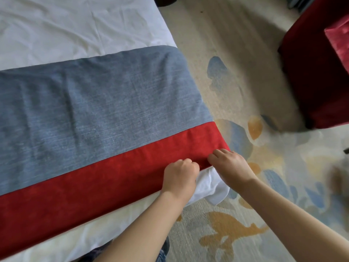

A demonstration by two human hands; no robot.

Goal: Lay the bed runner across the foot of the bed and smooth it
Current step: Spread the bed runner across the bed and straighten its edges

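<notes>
White bed [56, 25] bears runner [85, 110]; left hand [179, 176] and right hand [230, 167] fingers clamp its edge.

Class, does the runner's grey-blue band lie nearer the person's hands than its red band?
No, the left hand and right hand hold the red band; the grey-blue band lies beyond it.

— How do the arms sit on your feed?

— Both bare forearms reach forward, the left from bottom centre, the right from the lower right corner.

— And the hands?

— My left hand [179, 176] is balled, knuckles up, its fingers [188, 163] curled under on the near edge of the bed runner [94, 110]. My right hand [231, 167] sits just beside it, back of the hand up, fingers [215, 155] hooked over the same edge at its corner.

— Thumbs?

— Hidden on both; I can't tell.
</notes>
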